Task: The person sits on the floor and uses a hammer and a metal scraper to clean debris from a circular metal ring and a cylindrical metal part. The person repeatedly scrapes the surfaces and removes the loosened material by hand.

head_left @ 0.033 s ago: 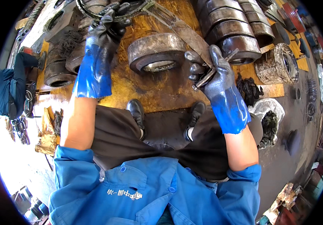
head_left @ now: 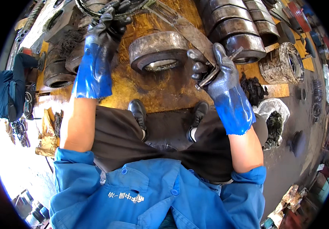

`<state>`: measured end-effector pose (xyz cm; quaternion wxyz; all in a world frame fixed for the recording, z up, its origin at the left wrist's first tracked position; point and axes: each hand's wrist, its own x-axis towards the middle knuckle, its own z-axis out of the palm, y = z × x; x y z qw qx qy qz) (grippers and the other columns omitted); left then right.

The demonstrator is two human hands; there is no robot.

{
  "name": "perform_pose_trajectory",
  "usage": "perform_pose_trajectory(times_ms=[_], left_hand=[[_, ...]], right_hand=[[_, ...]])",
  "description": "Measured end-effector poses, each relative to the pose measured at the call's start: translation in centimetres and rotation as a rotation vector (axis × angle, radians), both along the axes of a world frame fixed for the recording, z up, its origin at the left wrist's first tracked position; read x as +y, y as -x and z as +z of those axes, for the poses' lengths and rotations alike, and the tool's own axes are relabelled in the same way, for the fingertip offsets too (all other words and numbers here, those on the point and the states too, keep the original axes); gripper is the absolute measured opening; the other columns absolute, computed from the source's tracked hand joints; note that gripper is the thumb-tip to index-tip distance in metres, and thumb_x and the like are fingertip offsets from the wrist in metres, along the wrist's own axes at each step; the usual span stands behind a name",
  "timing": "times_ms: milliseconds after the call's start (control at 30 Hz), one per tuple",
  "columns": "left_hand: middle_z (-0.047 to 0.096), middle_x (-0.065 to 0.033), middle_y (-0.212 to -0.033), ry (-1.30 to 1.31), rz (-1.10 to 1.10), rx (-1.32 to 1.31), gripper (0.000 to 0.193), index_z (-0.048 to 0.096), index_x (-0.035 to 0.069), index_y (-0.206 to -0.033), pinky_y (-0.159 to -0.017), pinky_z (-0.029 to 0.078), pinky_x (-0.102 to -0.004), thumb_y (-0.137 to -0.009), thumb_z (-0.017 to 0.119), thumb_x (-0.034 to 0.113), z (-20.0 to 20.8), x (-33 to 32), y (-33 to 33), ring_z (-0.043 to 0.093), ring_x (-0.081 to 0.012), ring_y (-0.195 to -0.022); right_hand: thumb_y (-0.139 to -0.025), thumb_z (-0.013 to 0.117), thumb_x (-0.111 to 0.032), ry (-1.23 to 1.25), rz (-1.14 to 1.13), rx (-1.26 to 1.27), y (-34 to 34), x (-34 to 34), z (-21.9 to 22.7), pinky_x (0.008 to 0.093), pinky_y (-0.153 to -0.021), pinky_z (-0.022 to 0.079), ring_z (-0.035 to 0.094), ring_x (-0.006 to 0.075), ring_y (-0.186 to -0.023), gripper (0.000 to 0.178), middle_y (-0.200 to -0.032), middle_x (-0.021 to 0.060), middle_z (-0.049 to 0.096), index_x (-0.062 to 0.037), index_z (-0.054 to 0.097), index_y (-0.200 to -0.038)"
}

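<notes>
1. A thin metal tool point(head_left: 215, 70) is clamped in the right hand point(head_left: 220, 74), just right of the steel ring point(head_left: 157, 50), angled for reach.
2. A wire hoop point(head_left: 107, 13) beyond the ring is grasped by the left hand point(head_left: 105, 32), steadying it.

Two gloved hands are up: the left hand point(head_left: 105, 28) far left, the right hand point(head_left: 216, 68) to the right. One large steel ring point(head_left: 158, 49) lies flat between them. Four dark metal cylinders point(head_left: 235, 26) stand stacked in a row far right. Two black shoes point(head_left: 138, 112) show near the floor's middle.
</notes>
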<state>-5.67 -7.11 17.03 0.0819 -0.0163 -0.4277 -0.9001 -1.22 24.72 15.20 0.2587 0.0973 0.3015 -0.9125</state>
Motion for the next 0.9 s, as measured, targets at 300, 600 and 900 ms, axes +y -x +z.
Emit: perform_pose_trajectory(times_ms=[300, 600, 900], left_hand=[[0.070, -0.0133, -0.112, 0.010, 0.002, -0.029, 0.027, 0.061, 0.004, -0.121, -0.052, 0.050, -0.0310, -0.097, 0.060, 0.017, -1.2, -0.1, -0.1, 0.069, -0.0243, -0.077], [0.070, -0.0133, -0.112, 0.006, 0.006, -0.034, 0.027, 0.061, 0.004, -0.121, -0.052, 0.050, -0.0310, -0.097, 0.061, 0.017, -2.0, -0.4, 0.1, 0.069, -0.0243, -0.077], [0.070, -0.0132, -0.112, 0.008, 0.010, -0.021, 0.027, 0.061, 0.005, -0.121, -0.052, 0.050, -0.0310, -0.097, 0.061, 0.017, -2.1, -0.2, 0.9, 0.069, -0.0243, -0.078]], right_hand=[[-0.102, 0.050, -0.033, 0.087, 0.017, 0.085, 0.1, 0.4, -0.4, 0.0437, -0.063, 0.056, 0.066, 0.0330, -0.070, 0.045, -0.110, 0.0282, 0.068, 0.0008, 0.053, -0.131], [-0.101, 0.050, -0.039, -0.078, 0.000, 0.098, -0.1, 0.3, -0.4, 0.0450, -0.064, 0.056, 0.068, 0.0281, -0.073, 0.046, -0.105, 0.0202, 0.072, -0.0021, 0.058, -0.127], [-0.102, 0.048, -0.039, -0.139, -0.017, 0.093, -0.2, 0.3, -0.4, 0.0458, -0.063, 0.056, 0.069, 0.0290, -0.074, 0.045, -0.106, 0.0216, 0.071, -0.0037, 0.058, -0.128]])
